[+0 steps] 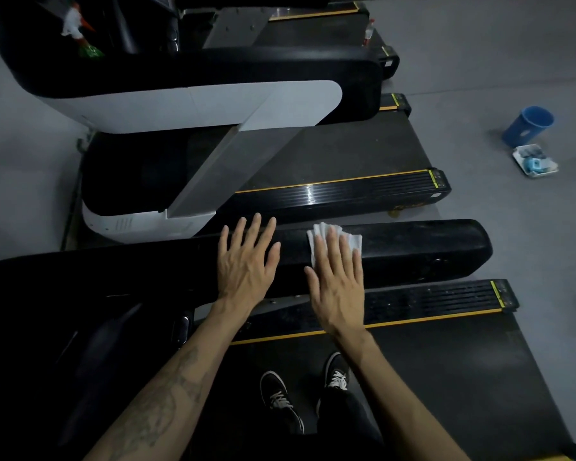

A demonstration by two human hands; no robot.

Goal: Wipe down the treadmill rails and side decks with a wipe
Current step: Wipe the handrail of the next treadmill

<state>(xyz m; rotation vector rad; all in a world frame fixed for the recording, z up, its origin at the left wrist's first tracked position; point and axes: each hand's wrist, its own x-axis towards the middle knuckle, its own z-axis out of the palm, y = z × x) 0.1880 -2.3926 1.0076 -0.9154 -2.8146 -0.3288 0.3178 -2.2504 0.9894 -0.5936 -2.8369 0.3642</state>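
Wipe [335,239] flat on black rail [413,247]

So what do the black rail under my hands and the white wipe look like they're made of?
The rail looks like moulded plastic or padded vinyl, matte black with rounded ends; which one is unclear. The wipe looks like thin nonwoven fabric or paper, creased beneath the right hand.

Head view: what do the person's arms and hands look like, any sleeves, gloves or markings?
Both forearms are bare, with no sleeves in view. The left hand and right hand wear no gloves, rings or watch that can be seen. The left forearm carries a large dark tattoo along its length; the right forearm shows none.
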